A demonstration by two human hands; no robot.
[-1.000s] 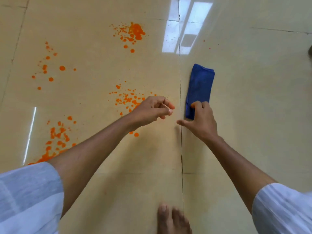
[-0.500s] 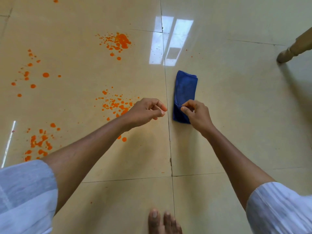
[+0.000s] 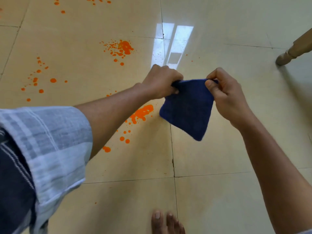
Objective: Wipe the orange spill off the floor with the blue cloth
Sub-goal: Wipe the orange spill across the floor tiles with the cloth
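A bare foot (image 3: 166, 222) stands at the bottom edge, on the shiny cream floor (image 3: 219, 191), with 2 toes showing clearly. On the left side, close up, is a loose pale striped sleeve (image 3: 50, 142), rolled up on the left arm.

Both arms reach forward over the floor. The blue cloth (image 3: 188, 112) is up in the air between the 2 hands, not lying on the floor. It hangs down from its top edge and comes to a point at the bottom. The left hand (image 3: 161, 82) has its fingers curled tight round the top left corner of the cloth. The right hand (image 3: 226, 95) pinches the top right corner between thumb and fingers. So each grip is holding the cloth.

Under the cloth and a bit to its left, the orange spill (image 3: 141, 113) is on the floor as a big splash with small drops beside it. The left arm hides part of it. More orange drops sit farther left (image 3: 53, 80). Another orange splash (image 3: 125, 48) lies farther away, past the hands. A few more drops show at the top edge.

A bright patch of light (image 3: 172, 43) shines on the tiles behind the hands. Far off on the right, a wooden leg (image 3: 294, 49) of some furniture stands on the floor.
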